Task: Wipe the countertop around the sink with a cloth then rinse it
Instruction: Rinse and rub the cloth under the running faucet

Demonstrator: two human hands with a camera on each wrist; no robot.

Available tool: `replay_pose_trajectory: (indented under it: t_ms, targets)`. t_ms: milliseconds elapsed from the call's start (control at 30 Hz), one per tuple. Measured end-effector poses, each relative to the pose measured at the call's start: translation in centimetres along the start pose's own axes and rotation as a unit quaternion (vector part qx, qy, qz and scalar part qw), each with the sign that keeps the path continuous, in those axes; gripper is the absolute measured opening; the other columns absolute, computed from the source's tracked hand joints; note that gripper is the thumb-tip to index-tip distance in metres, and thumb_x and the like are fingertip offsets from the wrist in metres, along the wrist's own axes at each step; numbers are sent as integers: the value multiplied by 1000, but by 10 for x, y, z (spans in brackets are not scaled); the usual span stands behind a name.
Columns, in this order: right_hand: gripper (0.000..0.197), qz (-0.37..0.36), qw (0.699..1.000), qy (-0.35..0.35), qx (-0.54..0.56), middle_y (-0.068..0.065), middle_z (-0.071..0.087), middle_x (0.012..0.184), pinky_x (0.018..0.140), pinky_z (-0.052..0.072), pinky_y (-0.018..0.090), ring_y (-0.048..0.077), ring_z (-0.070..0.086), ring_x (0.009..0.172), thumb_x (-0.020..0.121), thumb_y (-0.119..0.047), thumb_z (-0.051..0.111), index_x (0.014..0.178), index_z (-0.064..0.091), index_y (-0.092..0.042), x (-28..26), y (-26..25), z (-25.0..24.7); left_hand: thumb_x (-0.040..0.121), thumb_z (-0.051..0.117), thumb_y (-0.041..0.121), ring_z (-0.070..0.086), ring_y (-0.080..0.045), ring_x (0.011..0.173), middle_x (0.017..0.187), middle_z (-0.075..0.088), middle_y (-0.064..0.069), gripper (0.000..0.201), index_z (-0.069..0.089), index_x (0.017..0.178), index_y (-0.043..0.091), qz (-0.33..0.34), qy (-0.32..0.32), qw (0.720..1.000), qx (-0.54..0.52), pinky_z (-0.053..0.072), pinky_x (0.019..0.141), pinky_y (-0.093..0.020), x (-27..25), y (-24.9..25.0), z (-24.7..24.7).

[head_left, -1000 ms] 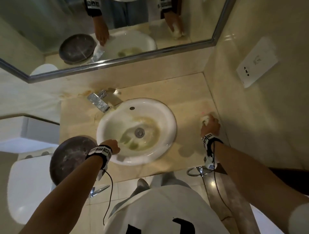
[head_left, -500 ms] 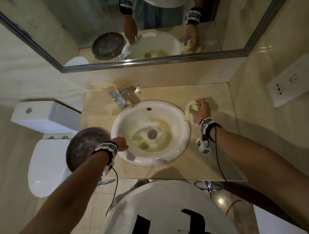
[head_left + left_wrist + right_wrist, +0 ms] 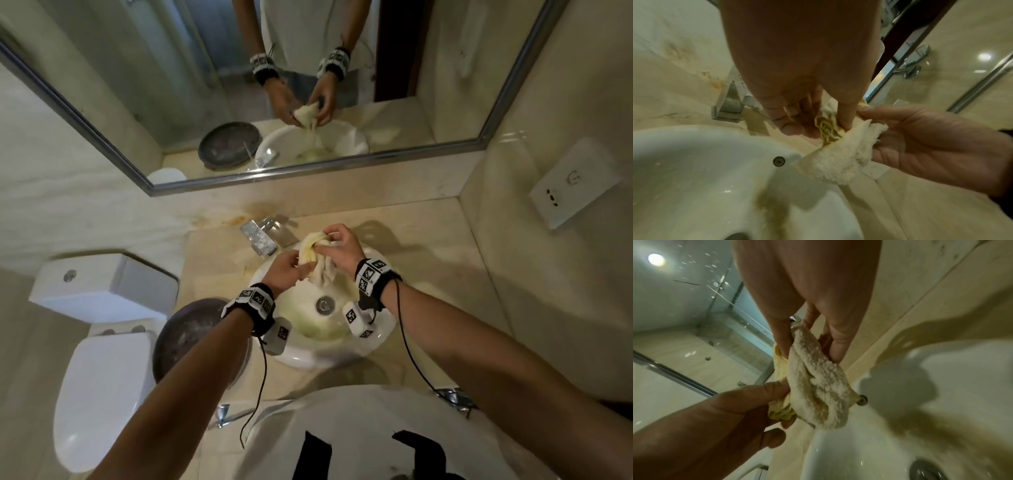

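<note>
While both my hands grip cloth [image 3: 313, 255] over sink [image 3: 373, 346], left hand [image 3: 284, 272] pinching one end, right hand [image 3: 339, 248] bunching other, wiping looks done; tap [image 3: 258, 238] shows no water, so rinse remains.

Cloth [image 3: 313, 253] above sink [image 3: 301, 356], faucet [image 3: 258, 237] behind-left.

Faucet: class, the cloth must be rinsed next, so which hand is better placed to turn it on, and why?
Probably the left hand. It lies nearer the faucet at the sink's back-left, and the right hand also has a grip on the cloth, so it could hold it alone.
</note>
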State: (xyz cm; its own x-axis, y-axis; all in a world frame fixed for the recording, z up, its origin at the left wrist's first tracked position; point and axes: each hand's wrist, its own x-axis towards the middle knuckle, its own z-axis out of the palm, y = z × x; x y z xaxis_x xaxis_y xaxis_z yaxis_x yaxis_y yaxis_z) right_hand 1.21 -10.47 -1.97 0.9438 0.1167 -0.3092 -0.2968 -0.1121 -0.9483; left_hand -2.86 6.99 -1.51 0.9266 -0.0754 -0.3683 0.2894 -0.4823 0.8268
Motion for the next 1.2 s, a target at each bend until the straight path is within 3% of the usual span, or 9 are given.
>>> replay_pose_trajectory:
  t_ms: [100,200,367,533,700,800,933,1100,1200]
  targets:
    - [46,-26,998,-1,-52,-3,62,103,80,56,31,16,63,93,72,-13,86,108,59,-18,5,-24,6,90,72,22,57,3,56,76,67,7,10,69,98,17,20,26,999,-13,40,52,-14,-6,13,-20]
    - [52,-39,994,-21,-99,-7,60,101,76,52,25,11,61,87,74,-9,84,119,58,-15,4,-40,8,86,74,27,63,-10,69,79,68,5,17,70,99,16,13,39,999,-11,47,62,-23,-7,14,-46]
    - [69,-38,982,-5,-186,3,56,128,92,51,29,21,57,116,74,1,79,134,54,-18,-13,-32,26,83,72,32,63,-15,74,81,71,-1,18,70,90,16,64,86,994,17,49,70,-32,-15,24,-80]
    - [92,-18,982,1,-190,2,37,148,109,36,31,18,37,135,73,-21,87,150,37,-28,-41,-25,51,83,70,22,58,-13,73,81,64,3,5,66,80,21,190,55,968,157,46,68,-28,-22,48,-93]
    - [56,-78,992,6,-104,-7,65,119,93,44,26,12,58,113,73,-21,88,122,60,-26,-56,-42,67,83,73,34,57,-14,79,89,62,2,16,68,88,19,248,3,928,277,48,71,-32,-25,51,-99]
    - [37,-87,995,5,-48,-6,73,108,91,50,27,12,65,106,77,-14,84,109,67,-23,-60,-54,70,82,76,35,58,-15,79,88,66,2,22,70,89,15,245,23,937,249,47,71,-31,-25,56,-109]
    - [32,-101,995,-15,-12,-8,73,100,76,48,9,-3,67,89,83,-9,79,112,68,-17,-65,-74,76,81,81,22,55,-10,68,80,67,1,17,73,90,10,212,25,969,121,42,61,-14,-32,68,-117]
    - [21,-101,995,3,-2,-9,74,90,75,57,28,7,68,84,86,-17,78,102,70,-28,-61,-87,70,74,87,26,70,-23,88,93,72,-6,46,68,116,21,172,1,984,-47,57,82,-33,-28,54,-126]
    - [28,-78,996,41,16,-2,74,98,79,61,49,17,70,94,84,-14,79,102,68,-33,-60,-94,54,71,89,24,65,-11,99,114,68,-1,80,48,139,23,169,-18,985,-33,51,82,-19,-27,41,-125]
